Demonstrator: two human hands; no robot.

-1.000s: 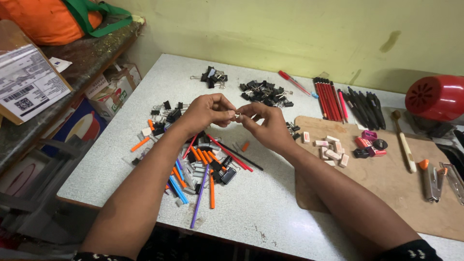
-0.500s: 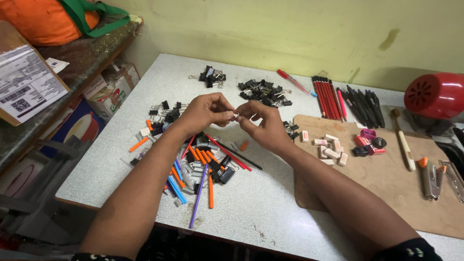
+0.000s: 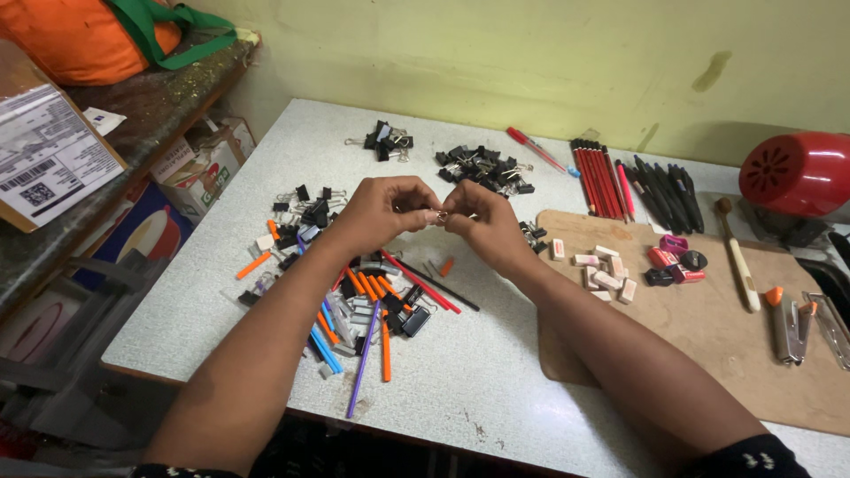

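Head view, looking down on a pale speckled tabletop (image 3: 496, 389). Left hand (image 3: 382, 211) and right hand (image 3: 479, 221) raised above the mixed pile (image 3: 359, 305), fingertips meeting over its far edge. Small metallic piece (image 3: 441, 215) pinched between thumbs and forefingers of both hands, clear of the tabletop; too small to identify with certainty. Fingers of both hands narrow, closed on that piece.

Positions below given relative to the mixed pile:
- Pile itself: orange, blue and purple pen barrels, red and black sticks, black binder clips, small white and grey parts, directly beneath the forearms and partly hidden by them.
- Beyond the pile: two heaps of black binder clips, a smaller one (image 3: 386, 142) and a larger one (image 3: 482, 168), well apart from the hands.
- Beyond and to the right: row of red pencils (image 3: 600, 170), then row of black pens (image 3: 664, 184), lying side by side.
- Right: brown board (image 3: 708, 354) carrying erasers (image 3: 604, 271), sharpeners (image 3: 673, 264), a wooden-handled tool (image 3: 737, 252) and a stapler (image 3: 786, 320).
- Far right, past the board: red round appliance (image 3: 797, 173).
- Left, off the tabletop: stone shelf (image 3: 115, 115) with an orange bag (image 3: 75, 40) and a labelled parcel (image 3: 44, 164).
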